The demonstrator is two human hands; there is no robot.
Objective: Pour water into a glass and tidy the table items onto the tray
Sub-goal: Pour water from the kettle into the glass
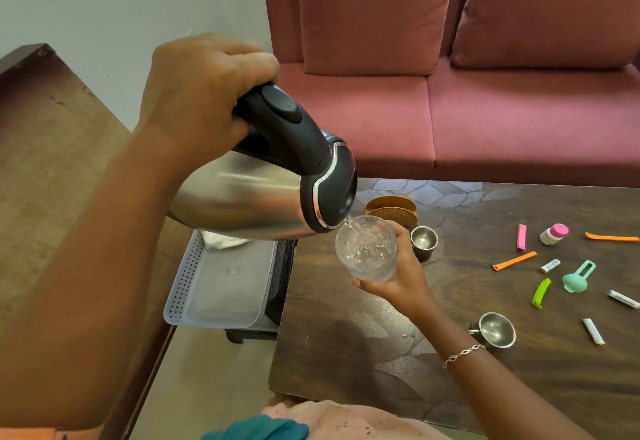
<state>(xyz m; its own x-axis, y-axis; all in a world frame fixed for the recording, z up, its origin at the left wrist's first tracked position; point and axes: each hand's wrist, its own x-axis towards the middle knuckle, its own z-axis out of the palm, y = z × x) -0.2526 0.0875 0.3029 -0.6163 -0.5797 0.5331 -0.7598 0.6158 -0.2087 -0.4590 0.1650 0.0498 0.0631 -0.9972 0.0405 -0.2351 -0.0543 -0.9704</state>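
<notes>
We find pour under way: left hand [204, 100] grips kettle [242, 193] handle, right hand [405, 282] holds glass [365, 249] above table [381, 353] left edge, water running in, part full. Tidying not begun, we judge: cups [495, 330], clips [515, 261], bottle [553, 234] on table; tray [183, 280] off left edge

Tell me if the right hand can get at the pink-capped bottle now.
Probably not yet: the right hand grips the glass under the pouring kettle. Otherwise only a cup and a flat clip lie between it and the bottle, nothing blocking.
</notes>
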